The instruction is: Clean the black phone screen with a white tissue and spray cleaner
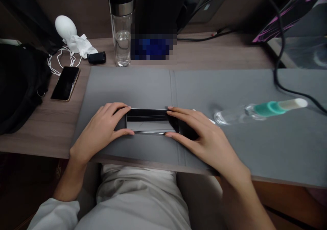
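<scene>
Gripping a flat glossy black rectangular device (148, 121) from both short ends, the left hand (100, 131) and the right hand (201, 136) curl their fingers and thumbs around it. It lies on a grey desk mat (230, 155) near the front edge of the desk (38, 144), long axis going left to right, and the right hand covers more of it. A clear bottle with teal band (260, 110) lies on the mat, to the right.

The left hand (100, 129) and right hand (201, 138) grip the ends of a glossy black smartphone (150, 121) lying on a grey desk mat (127, 83). A clear bottle with a teal band (265, 109) lies on the mat to the right. A second phone (65, 83) lies on the wooden desk (46, 131) at far left.
</scene>
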`<action>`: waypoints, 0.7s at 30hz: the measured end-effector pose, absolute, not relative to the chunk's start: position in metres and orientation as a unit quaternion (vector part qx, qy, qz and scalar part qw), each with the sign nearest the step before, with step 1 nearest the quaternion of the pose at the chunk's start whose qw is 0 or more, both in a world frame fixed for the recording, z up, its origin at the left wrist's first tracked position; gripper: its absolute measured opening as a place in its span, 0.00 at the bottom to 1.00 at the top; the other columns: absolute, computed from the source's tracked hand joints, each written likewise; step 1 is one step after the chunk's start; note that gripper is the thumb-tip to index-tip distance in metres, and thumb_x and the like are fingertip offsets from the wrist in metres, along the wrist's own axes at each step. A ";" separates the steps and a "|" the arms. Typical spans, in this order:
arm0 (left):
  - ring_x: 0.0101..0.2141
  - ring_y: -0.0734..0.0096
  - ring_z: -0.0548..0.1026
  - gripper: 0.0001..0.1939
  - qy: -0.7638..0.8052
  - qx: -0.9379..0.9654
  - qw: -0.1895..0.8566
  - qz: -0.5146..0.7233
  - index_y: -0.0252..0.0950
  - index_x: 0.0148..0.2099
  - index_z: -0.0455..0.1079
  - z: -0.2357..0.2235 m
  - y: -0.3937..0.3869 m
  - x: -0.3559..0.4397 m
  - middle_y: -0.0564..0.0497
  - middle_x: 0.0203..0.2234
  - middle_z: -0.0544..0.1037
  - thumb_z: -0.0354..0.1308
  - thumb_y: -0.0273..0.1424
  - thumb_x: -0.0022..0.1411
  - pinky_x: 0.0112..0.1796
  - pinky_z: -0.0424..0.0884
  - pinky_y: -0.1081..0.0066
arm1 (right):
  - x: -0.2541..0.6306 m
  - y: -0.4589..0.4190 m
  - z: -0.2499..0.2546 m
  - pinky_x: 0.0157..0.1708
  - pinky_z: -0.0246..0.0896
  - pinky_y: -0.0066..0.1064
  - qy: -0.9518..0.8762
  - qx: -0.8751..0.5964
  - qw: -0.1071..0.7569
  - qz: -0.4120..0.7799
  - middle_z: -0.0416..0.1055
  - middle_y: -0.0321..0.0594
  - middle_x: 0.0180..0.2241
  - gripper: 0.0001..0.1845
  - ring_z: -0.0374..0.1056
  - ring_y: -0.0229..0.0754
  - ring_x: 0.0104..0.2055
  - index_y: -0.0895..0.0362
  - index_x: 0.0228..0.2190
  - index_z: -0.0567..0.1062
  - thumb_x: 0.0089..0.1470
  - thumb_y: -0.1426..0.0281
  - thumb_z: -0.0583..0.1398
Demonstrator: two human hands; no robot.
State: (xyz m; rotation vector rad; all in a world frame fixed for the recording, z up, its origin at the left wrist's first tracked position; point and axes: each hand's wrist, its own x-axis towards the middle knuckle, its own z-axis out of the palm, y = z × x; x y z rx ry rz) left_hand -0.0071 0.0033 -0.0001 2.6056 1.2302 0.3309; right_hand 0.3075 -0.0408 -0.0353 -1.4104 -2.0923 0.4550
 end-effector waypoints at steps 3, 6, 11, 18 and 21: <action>0.60 0.52 0.72 0.33 0.422 0.892 0.119 0.113 0.40 0.70 0.63 0.000 0.003 -0.007 0.42 0.64 0.72 0.62 0.50 0.71 0.60 0.70 0.53 | 0.307 -0.041 -0.035 0.64 0.67 0.56 -0.781 -0.528 0.286 0.170 0.75 0.43 0.63 0.26 0.73 0.57 0.62 0.43 0.63 0.73 0.67 0.52 0.63; 0.61 0.53 0.72 0.34 0.425 0.891 0.119 0.111 0.39 0.70 0.63 0.000 0.003 -0.006 0.42 0.64 0.72 0.62 0.50 0.70 0.61 0.70 0.53 | 0.307 -0.041 -0.035 0.64 0.67 0.54 -0.783 -0.527 0.285 0.166 0.75 0.42 0.64 0.27 0.73 0.56 0.62 0.43 0.63 0.72 0.67 0.53 0.63; 0.61 0.53 0.71 0.34 0.426 0.891 0.119 0.105 0.38 0.70 0.63 0.000 0.003 -0.007 0.42 0.64 0.72 0.62 0.50 0.70 0.61 0.69 0.53 | 0.307 -0.041 -0.034 0.63 0.68 0.53 -0.787 -0.522 0.288 0.157 0.76 0.43 0.62 0.29 0.74 0.55 0.61 0.44 0.65 0.70 0.67 0.53 0.64; 0.61 0.52 0.72 0.33 0.421 0.891 0.122 0.115 0.42 0.70 0.63 0.000 0.003 -0.007 0.43 0.63 0.73 0.63 0.49 0.70 0.61 0.70 0.53 | 0.307 -0.041 -0.035 0.64 0.67 0.54 -0.790 -0.522 0.282 0.154 0.75 0.44 0.63 0.28 0.74 0.56 0.61 0.44 0.64 0.72 0.67 0.53 0.63; 0.60 0.53 0.72 0.33 0.423 0.891 0.122 0.111 0.40 0.70 0.64 0.001 0.002 -0.006 0.42 0.63 0.73 0.62 0.50 0.71 0.61 0.70 0.53 | 0.307 -0.041 -0.035 0.64 0.67 0.54 -0.789 -0.523 0.283 0.156 0.75 0.43 0.63 0.28 0.74 0.55 0.62 0.44 0.64 0.72 0.67 0.53 0.64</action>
